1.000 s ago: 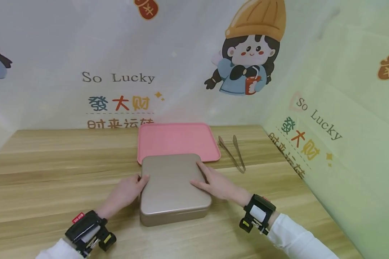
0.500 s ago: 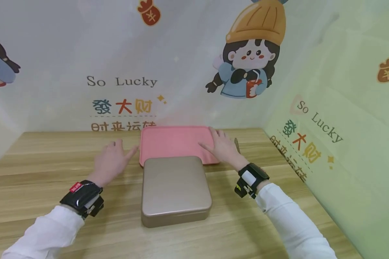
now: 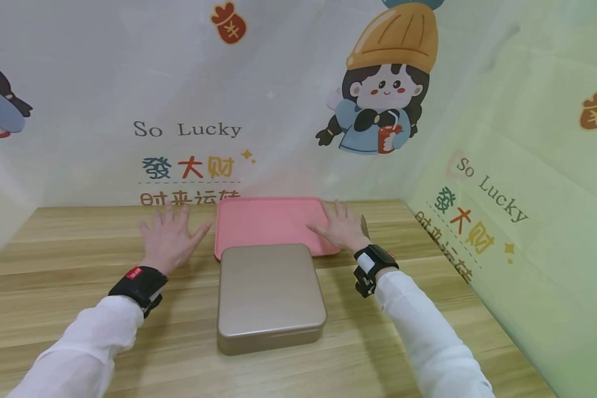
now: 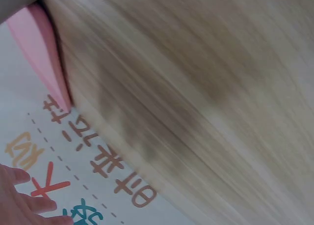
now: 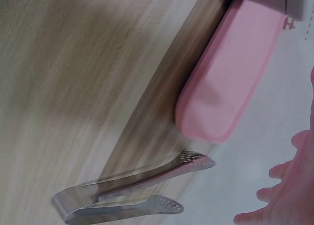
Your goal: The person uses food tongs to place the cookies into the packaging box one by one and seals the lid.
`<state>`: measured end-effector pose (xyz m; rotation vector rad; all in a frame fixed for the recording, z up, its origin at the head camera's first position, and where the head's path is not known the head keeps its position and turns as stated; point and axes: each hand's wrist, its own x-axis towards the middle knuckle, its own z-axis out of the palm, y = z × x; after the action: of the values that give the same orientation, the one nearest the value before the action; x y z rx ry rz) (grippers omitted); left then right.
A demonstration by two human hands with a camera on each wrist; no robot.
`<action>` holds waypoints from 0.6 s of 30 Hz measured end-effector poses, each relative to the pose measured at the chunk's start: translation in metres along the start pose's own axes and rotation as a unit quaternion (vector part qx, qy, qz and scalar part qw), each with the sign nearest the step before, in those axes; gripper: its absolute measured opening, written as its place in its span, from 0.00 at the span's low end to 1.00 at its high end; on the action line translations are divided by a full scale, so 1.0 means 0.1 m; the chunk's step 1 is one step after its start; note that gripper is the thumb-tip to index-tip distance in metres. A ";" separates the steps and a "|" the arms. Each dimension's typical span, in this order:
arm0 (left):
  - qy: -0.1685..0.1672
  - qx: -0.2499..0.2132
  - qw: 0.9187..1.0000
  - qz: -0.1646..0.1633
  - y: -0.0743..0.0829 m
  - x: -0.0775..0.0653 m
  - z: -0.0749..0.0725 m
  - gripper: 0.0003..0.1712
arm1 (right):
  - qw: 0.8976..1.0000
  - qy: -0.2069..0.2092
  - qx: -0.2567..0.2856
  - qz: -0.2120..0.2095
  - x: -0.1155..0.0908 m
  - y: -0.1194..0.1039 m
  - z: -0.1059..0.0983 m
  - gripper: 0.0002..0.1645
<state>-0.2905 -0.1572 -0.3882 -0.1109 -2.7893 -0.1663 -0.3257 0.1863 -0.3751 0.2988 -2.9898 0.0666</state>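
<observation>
A closed tan box (image 3: pixel 271 293), rectangular with rounded corners, sits in the middle of the wooden table (image 3: pixel 179 354). Behind it lies a flat pink tray (image 3: pixel 266 221), its front edge partly covered by the box. My left hand (image 3: pixel 170 239) is held over the table left of the tray, palm down with fingers spread and nothing in it. My right hand (image 3: pixel 344 228) overlaps the tray's right end in the head view, fingers also spread and empty. Metal tongs (image 5: pixel 73 203) with perforated tips lie spread right of the tray, mostly hidden behind the right hand in the head view.
A white printed sheet (image 3: pixel 278 110) with cartoon figures and lettering hangs along the table's back edge. A greenish one (image 3: pixel 542 265) borders the right side. Each wrist wears a black strapped camera.
Both hands have let go of the box sides, moved up and forward, and spread their fingers, the left outward beside the tray, the right over its right end. The box stays in place.
</observation>
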 end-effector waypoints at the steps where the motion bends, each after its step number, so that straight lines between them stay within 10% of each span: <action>1: -0.001 0.005 1.000 0.001 -0.02 0.00 0.02 0.41 | 1.000 -0.012 -0.002 0.006 0.01 0.01 0.01 0.42; 18: -0.011 0.034 0.999 0.002 -0.04 -0.02 0.06 0.40 | 0.999 -0.025 -0.018 0.023 0.01 0.04 0.03 0.45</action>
<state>-0.2910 -0.1610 -0.3949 -0.1028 -2.8128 -0.0688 -0.3283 0.1902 -0.3777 0.2318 -3.0445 0.0088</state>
